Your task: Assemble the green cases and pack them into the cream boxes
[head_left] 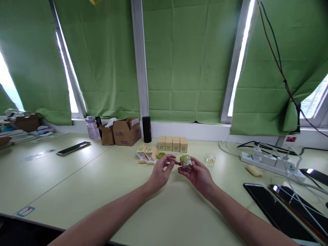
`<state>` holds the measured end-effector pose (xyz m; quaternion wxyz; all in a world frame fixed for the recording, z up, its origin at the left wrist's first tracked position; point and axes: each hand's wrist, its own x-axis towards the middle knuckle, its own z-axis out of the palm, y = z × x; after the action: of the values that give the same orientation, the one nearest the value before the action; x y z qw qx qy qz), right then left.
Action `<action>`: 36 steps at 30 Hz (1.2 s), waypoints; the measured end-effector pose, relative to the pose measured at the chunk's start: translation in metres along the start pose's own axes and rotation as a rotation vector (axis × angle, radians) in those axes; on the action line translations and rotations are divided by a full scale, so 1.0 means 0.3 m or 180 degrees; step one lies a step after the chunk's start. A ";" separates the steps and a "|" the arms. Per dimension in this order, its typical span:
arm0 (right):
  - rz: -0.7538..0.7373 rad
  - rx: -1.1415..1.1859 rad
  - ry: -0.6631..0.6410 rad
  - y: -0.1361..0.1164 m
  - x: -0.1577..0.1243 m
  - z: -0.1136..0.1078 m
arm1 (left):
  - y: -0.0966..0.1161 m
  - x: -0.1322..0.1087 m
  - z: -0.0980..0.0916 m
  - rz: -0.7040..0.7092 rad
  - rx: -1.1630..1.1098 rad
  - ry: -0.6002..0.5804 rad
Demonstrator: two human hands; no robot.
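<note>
My right hand (199, 172) is closed around a small clear square container (186, 161) with a green top, held above the table. Just left of it is my left hand (160, 172), thumb and fingers apart, with fingertips close to the container; whether they touch it I cannot tell. Behind my left hand lies a small green piece (161, 155), partly covered by the fingers. Two opened cardboard boxes (148, 154) with white insides rest on the table beside it. Farther back stand several closed small tan boxes (172, 144) in a row, each with a green square on the front.
A clear cup-like container (210, 158) with something yellow sits to the right. Beyond it are a white power strip (273, 164), tangled cables and a black tablet (276, 208). Cardboard cartons (126, 132), a black cylinder (147, 129) and a purple bottle (92, 127) line the back left.
</note>
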<state>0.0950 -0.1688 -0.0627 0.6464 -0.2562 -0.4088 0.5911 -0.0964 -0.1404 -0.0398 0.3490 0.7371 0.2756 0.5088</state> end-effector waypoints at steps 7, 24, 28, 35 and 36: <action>-0.0112 -0.0175 0.0128 -0.020 -0.020 0.030 | -0.014 0.003 -0.002 -0.0202 -0.0094 -0.0066; -0.1115 -0.1726 0.0083 -0.024 -0.066 0.084 | -0.028 0.011 0.004 -0.0566 -0.1110 -0.0318; -0.1007 -0.1857 0.0215 -0.017 -0.051 0.062 | -0.041 0.012 -0.007 -0.0345 -0.0282 -0.0116; -0.0940 -0.2332 0.0823 -0.006 -0.016 0.004 | -0.048 -0.016 -0.018 -0.0166 0.1017 -0.0133; -0.0932 -0.2349 0.0847 -0.004 -0.013 -0.002 | -0.050 -0.019 -0.019 -0.0129 0.1065 -0.0195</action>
<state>0.0963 -0.1728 -0.0630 0.6356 -0.4839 -0.5383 0.2685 -0.1045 -0.1344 -0.0537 0.2398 0.7944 0.3605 0.4260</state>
